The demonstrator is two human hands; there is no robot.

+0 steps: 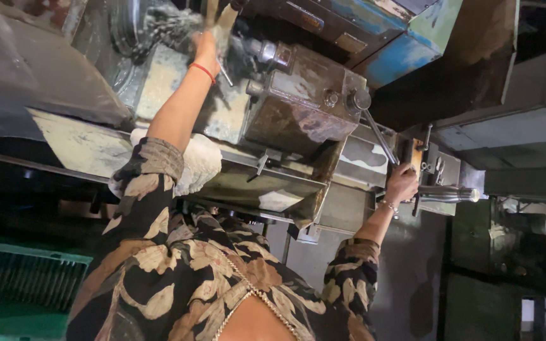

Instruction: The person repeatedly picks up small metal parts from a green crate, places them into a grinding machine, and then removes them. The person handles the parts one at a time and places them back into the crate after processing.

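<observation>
At the far left a green slatted crate (23,284) sits low in shadow, with dark floor space around it. Above it a grey, paint-worn machine bed (77,142) runs rightward, its edge a long straight rail. A white cloth (198,161) lies bunched on that bed against the person's floral sleeve (153,183). The left hand (208,43), a red thread at the wrist, reaches far up into the blurred chuck area (159,28); whether it grips anything cannot be told. Just right stands the greasy brown carriage housing (304,101), with a slim lever (379,136) slanting off its corner. Further right the right hand (402,183) is closed around a steel handle (447,193) that juts sideways. Beyond it grey cabinets (513,139) crowd close, leaving only a narrow dark gap
</observation>
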